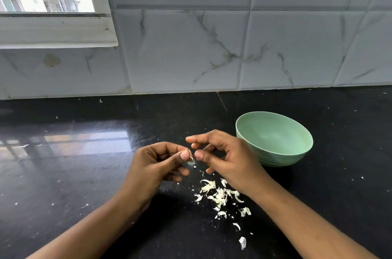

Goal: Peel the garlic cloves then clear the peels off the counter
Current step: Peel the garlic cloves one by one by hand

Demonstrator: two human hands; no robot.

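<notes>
My left hand (157, 165) pinches the garlic clove (190, 154), my right hand (222, 159) loose beside it; so slight a grip could drop it among the peels (218, 195).

bowl (275, 140) – pale green | counter (84, 174) – black | peels (220, 195) – white

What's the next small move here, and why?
Probably pinch the loose skin with the right hand and pull it off the clove, which the left hand pinches between thumb and finger. A brownish scrap clings to it, and the right thumb sits right beside it.
</notes>
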